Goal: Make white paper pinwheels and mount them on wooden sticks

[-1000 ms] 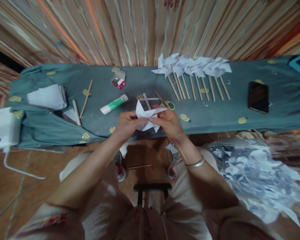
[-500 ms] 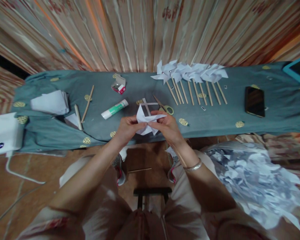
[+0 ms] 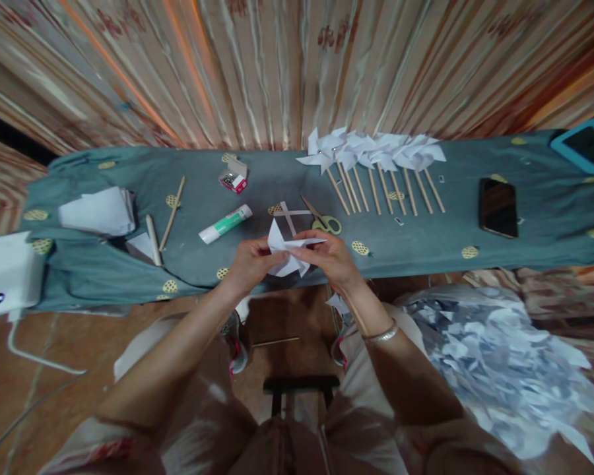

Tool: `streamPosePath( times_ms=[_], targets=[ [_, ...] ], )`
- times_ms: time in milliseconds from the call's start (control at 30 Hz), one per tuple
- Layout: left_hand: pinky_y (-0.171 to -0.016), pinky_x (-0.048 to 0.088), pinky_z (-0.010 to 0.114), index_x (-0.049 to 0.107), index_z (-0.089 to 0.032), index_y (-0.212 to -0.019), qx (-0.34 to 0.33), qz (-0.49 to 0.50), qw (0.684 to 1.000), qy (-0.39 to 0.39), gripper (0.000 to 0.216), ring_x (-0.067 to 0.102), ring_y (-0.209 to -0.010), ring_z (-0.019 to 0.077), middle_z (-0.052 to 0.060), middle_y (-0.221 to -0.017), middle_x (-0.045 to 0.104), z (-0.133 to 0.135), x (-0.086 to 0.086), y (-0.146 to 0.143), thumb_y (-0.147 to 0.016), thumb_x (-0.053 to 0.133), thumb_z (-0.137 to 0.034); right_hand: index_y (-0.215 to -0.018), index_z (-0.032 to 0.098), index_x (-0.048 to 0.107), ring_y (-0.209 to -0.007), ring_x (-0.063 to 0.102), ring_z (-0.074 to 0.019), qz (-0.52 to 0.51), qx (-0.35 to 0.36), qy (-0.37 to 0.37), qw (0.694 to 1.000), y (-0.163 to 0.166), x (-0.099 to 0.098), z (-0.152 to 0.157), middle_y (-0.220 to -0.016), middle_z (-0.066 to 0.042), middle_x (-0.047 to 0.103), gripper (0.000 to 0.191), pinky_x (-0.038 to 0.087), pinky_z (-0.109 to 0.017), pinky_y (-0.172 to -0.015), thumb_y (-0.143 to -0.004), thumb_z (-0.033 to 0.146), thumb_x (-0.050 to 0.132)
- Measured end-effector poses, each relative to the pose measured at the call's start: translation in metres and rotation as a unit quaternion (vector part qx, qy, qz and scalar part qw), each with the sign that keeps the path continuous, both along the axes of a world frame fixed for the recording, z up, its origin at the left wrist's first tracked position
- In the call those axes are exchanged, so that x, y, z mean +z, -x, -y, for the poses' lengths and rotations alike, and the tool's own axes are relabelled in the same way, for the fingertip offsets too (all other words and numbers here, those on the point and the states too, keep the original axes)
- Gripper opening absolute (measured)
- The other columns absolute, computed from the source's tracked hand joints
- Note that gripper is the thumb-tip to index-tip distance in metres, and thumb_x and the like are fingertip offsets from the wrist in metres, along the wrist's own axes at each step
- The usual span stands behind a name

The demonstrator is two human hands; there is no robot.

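A folded white paper pinwheel [image 3: 287, 254] is held between both hands above the near edge of the teal cloth-covered table [image 3: 426, 231]. My left hand [image 3: 250, 264] pinches its left side with closed fingers. My right hand [image 3: 329, 257] grips its right side, fingers curled over the paper's middle. Just behind the hands lie green-handled scissors [image 3: 324, 221] and crossed paper strips [image 3: 290, 214]. A glue stick [image 3: 226, 223] lies to the left.
Several finished paper pinwheels on wooden sticks [image 3: 376, 165] lie at the back. A black phone [image 3: 497, 206], a blue tablet [image 3: 584, 145], a small open box [image 3: 233, 175], loose sticks [image 3: 172, 211], a paper stack [image 3: 99, 210] and a white device [image 3: 10, 274] lie about. Paper scraps [image 3: 499, 363] fill a bag at right.
Both hands stay on the pinwheel and have shifted slightly down in the picture; the paper's flaps look folded closer together. The view has tilted a little.
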State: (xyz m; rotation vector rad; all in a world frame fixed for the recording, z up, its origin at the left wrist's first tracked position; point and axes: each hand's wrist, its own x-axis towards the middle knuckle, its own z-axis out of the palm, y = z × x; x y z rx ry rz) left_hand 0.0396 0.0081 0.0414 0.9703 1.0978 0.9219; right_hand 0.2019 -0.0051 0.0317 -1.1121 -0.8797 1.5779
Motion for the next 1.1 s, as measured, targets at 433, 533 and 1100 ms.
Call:
streamPosePath(
  times_ms=[433, 533, 1100],
  targets=[
    [-0.063, 0.051, 0.024, 0.078, -0.017, -0.072, -0.032, -0.021, 0.999, -0.009, 0.023, 0.061, -0.063, 0.0127, 0.001, -0.074, 0.072, 0.000, -0.003, 0.000, -0.053, 0.086, -0.028, -0.068, 0.022, 0.074, -0.062, 0.061, -0.0126, -0.030, -0.062, 0.016, 0.997, -0.001, -0.008, -0.002, -0.066, 0.003, 0.070, 0.025, 0.050, -0.027, -0.065, -0.055, 0.037, 0.088],
    [-0.062, 0.050, 0.024, 0.078, -0.017, -0.070, -0.032, -0.016, 0.999, -0.005, 0.023, 0.061, -0.062, 0.0124, 0.001, -0.071, 0.072, -0.002, -0.004, -0.001, -0.052, 0.087, -0.027, -0.067, 0.022, 0.073, -0.062, 0.060, -0.0120, -0.037, -0.075, 0.014, 0.996, -0.001, -0.006, -0.003, -0.066, 0.003, 0.070, 0.025, 0.050, -0.027, -0.065, -0.054, 0.036, 0.089],
    [-0.059, 0.049, 0.023, 0.074, -0.013, -0.064, 0.062, 0.068, 0.992, 0.084, 0.026, 0.062, -0.055, 0.0120, 0.003, -0.062, 0.073, -0.020, 0.007, -0.017, -0.046, 0.088, -0.026, -0.089, 0.020, 0.070, -0.065, 0.061, -0.0096, -0.066, -0.045, 0.035, 0.996, 0.000, -0.008, -0.005, -0.074, 0.004, 0.071, 0.042, 0.048, -0.022, -0.061, -0.053, 0.030, 0.089]
  ],
)
